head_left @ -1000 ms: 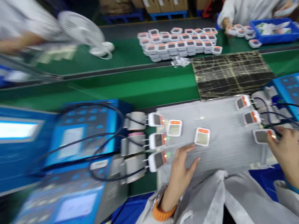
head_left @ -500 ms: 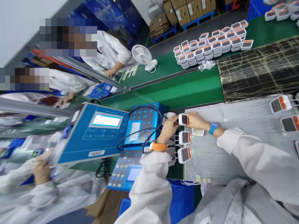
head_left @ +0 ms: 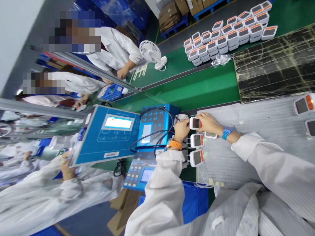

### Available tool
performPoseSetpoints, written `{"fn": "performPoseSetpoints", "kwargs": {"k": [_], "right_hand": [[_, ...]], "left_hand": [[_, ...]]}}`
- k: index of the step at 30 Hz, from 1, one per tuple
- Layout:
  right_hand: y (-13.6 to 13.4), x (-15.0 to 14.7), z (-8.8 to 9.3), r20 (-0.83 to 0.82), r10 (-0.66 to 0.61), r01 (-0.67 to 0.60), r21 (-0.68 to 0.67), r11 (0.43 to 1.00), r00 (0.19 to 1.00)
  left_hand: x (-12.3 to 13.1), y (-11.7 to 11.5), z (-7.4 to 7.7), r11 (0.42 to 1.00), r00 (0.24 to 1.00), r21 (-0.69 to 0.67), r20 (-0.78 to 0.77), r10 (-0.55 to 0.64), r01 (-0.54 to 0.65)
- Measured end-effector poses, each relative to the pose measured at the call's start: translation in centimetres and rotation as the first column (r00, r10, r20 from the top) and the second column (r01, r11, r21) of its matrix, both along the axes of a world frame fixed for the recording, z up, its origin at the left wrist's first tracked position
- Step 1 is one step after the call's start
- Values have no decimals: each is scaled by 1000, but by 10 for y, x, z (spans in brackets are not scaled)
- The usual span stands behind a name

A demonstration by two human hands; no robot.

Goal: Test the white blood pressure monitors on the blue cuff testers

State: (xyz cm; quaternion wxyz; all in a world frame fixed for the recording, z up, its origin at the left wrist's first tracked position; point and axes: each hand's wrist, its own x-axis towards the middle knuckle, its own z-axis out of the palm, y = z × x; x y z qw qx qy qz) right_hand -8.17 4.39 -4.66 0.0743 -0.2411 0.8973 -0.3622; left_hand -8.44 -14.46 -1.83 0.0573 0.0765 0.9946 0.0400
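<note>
1. Two hands meet just right of the blue tester point(head_left: 154, 126): the right hand point(head_left: 208, 122) is closed round the top monitor point(head_left: 195, 123), fingers on its edges, likely to steady it
2. The left hand point(head_left: 182, 129) curls at the white fitting point(head_left: 180, 117) between that monitor and the tester. Whether it pinches firmly, I cannot tell
3. Two plugged monitors point(head_left: 197, 140) sit on the tester's same side, nearer the person, probably so the leads reach

Half-hidden device point(head_left: 211, 135), probably, under right hand point(head_left: 208, 122)
</note>
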Motion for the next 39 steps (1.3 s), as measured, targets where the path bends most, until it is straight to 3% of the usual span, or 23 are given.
{"fn": "performPoseSetpoints", "kwargs": {"k": [3,7,10,12,14,18,21,31,35,39], "right_hand": [[-1,1,6,15,-6,5,49,999,1000],[1,7,18,36,2,-7,128,992,999],[8,19,27,84,0,-14,171,985,996],[16,29,33,103,31,-53,211,976,994],[23,40,39,96,56,-80,264,961,994],[27,55,49,78,10,-40,392,919,997],[27,61,51,91,-17,-21,395,918,996],[35,68,45,79,-43,15,324,946,996],[19,80,38,83,53,-67,172,983,995],[-4,90,17,137,109,-107,-25,994,985]], "left_hand": [[-2,1,5,997,998,55,36,-54,52],[8,-16,20,953,995,297,49,-83,65],[36,-33,29,928,978,372,185,-94,19],[59,-39,29,913,932,403,305,-195,59],[79,-39,24,901,919,418,298,-257,116],[98,-30,9,931,973,336,121,-195,145],[97,-26,2,963,988,240,73,-140,119],[97,-18,7,993,991,83,95,-94,86],[98,-14,10,997,990,23,114,-78,76],[98,-10,9,997,992,-62,118,-32,39]]}}
